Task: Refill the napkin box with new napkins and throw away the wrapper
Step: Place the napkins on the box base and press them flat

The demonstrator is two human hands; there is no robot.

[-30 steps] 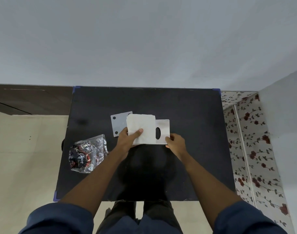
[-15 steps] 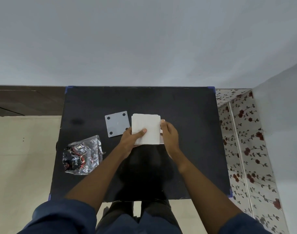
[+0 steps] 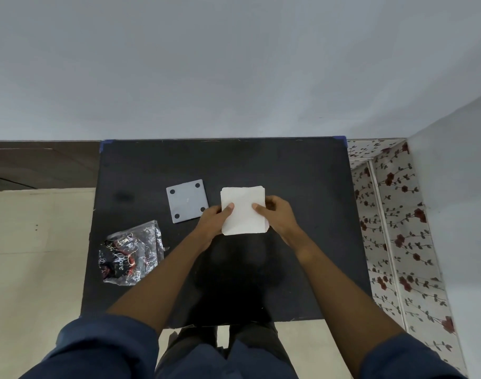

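A square stack of white napkins (image 3: 243, 207) sits in the middle of the black table (image 3: 302, 242). My left hand (image 3: 213, 222) grips its left edge, thumb on top. My right hand (image 3: 279, 214) grips its right edge, thumb on top too. The white box part with the oval slot lies hidden under the stack. A grey square box plate (image 3: 187, 204) with black dots at its corners lies flat just left of the stack, beside my left hand. The crumpled clear wrapper (image 3: 129, 255) with black and red print lies near the table's left edge.
The table's far edge meets a grey wall. A flowered covering (image 3: 392, 228) runs along the table's right side. Beige floor (image 3: 36, 255) lies to the left. My legs show below the near edge.
The napkin stack has slid right over the slotted white box part, which is now covered. My right hand moved from that part's near corner onto the stack's right edge.
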